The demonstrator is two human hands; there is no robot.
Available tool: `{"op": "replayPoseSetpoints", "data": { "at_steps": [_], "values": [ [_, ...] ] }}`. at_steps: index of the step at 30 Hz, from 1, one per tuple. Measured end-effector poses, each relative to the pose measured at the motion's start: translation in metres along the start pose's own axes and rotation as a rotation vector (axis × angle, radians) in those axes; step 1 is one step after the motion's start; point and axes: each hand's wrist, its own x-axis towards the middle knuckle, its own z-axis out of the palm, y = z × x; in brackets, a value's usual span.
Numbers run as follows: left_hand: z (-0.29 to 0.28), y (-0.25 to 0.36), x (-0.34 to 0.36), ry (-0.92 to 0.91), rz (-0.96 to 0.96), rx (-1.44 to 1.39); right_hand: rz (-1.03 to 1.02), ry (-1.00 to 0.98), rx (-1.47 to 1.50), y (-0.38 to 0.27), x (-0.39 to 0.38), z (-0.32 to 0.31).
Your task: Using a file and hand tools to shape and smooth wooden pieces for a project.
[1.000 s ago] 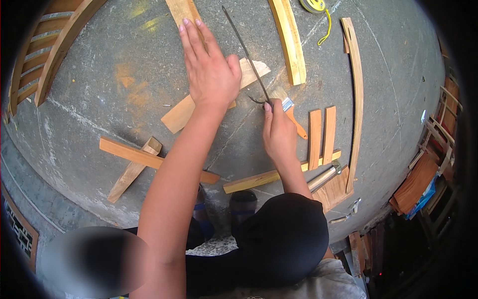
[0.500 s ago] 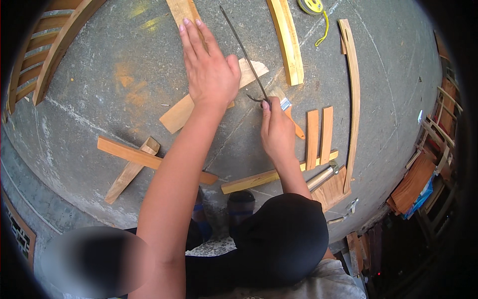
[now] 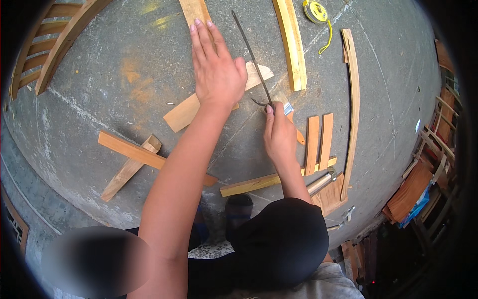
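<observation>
My left hand (image 3: 216,70) lies flat, fingers spread, pressing down on a pale wooden strip (image 3: 181,113) that lies slantwise on the concrete floor. My right hand (image 3: 280,135) is closed around the near end of a thin dark metal blade (image 3: 251,55). The blade slants away across the strip's right end, just right of my left thumb. A tool with a metal collar and an orange handle (image 3: 298,135) lies under or beside my right hand; I cannot tell if the hand touches it.
Curved wooden slats (image 3: 291,45) (image 3: 352,99) and a yellow tape measure (image 3: 316,11) lie beyond. Two short slats (image 3: 318,142), a long strip (image 3: 259,183) and a hammer (image 3: 323,182) are near right. Crossed wood pieces (image 3: 132,159) lie left, a curved slatted frame (image 3: 47,47) far left.
My right hand and the blade have shifted slightly along the blade's line. My left hand stays flat on the strip.
</observation>
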Motion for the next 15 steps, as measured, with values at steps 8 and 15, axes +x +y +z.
{"op": "replayPoseSetpoints", "data": {
  "at_steps": [8,15],
  "values": [
    [0.002,0.0,-0.001,0.0,-0.006,-0.017,-0.043,0.003,-0.052,-0.002,0.007,-0.004],
    [0.0,-0.001,-0.002,-0.004,-0.015,-0.005,-0.028,-0.01,-0.034,0.006,-0.001,-0.002]
  ]
}}
